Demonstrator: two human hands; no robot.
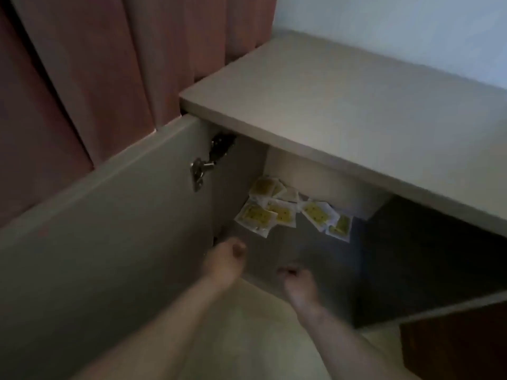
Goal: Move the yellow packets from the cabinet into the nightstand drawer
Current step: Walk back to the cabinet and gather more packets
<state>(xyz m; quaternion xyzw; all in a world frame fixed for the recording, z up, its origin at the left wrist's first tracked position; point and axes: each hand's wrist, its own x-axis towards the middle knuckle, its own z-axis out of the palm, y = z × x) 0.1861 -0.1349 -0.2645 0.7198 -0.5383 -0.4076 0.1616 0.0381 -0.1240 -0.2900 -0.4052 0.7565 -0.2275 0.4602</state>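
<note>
Several yellow packets [285,209] with white borders lie scattered on the dark floor of an open cabinet [301,259], toward its back left. My left hand [226,260] reaches in near the cabinet's left front corner, fingers curled, holding nothing, a short way below the nearest packet. My right hand [299,281] is at the cabinet's front edge, fingers curled downward, also holding nothing. The picture is dim and blurred. The nightstand drawer is out of view.
The cabinet door [104,242] stands swung open on the left, its metal hinge [199,171] showing. The grey cabinet top [343,105] overhangs the opening. Reddish curtains [96,64] hang behind on the left. A dark wooden piece [455,349] sits at lower right.
</note>
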